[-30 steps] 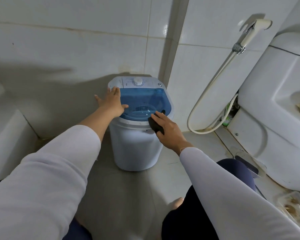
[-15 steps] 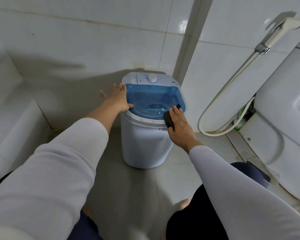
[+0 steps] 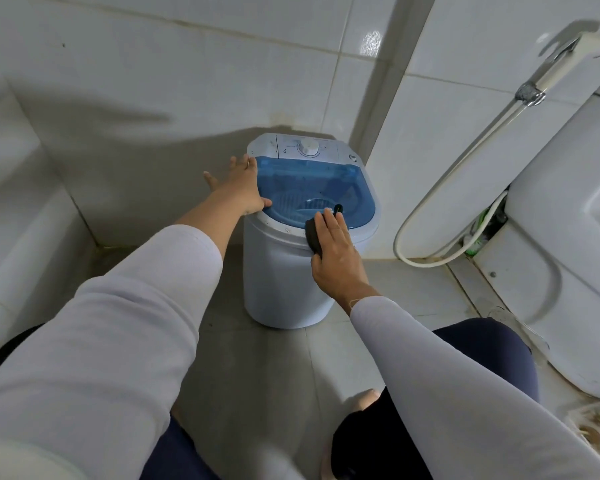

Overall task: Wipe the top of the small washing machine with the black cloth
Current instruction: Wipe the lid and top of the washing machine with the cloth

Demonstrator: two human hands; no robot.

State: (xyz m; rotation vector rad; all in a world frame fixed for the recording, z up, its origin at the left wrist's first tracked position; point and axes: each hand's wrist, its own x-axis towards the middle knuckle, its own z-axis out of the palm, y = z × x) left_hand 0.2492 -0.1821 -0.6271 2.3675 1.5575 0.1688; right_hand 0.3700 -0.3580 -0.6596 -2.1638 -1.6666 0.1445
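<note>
**A:** What is in the middle of the frame?

**B:** A small white washer (image 3: 284, 271) stands on a grey tiled floor (image 3: 257, 375), in a corner of white tiled walls. Its top has a clear blue lid (image 3: 312, 192) and, behind that, a white panel with a dial (image 3: 308, 147).

**A:** Where are the hands?

**B:** The left hand (image 3: 239, 188) lies flat and open on the left rim of the washer, fingers spread, bracing it and grasping nothing. The right hand (image 3: 333, 251) presses a black cloth (image 3: 313, 233) against the near front rim, just below the lid's edge. The cloth is pinned under the palm and fingers; only its left edge shows.

**A:** Which step is this?

**B:** Wiping seems under way along the front edge. The lid and dial panel look not yet reached.

**A:** And next?

**B:** Probably sliding the cloth up across the lid toward the panel, with light pressure and the left hand steadying.

**A:** Anything else?

**B:** A toilet (image 3: 568, 237) and spray hose (image 3: 465, 174) sit at the right.
</note>
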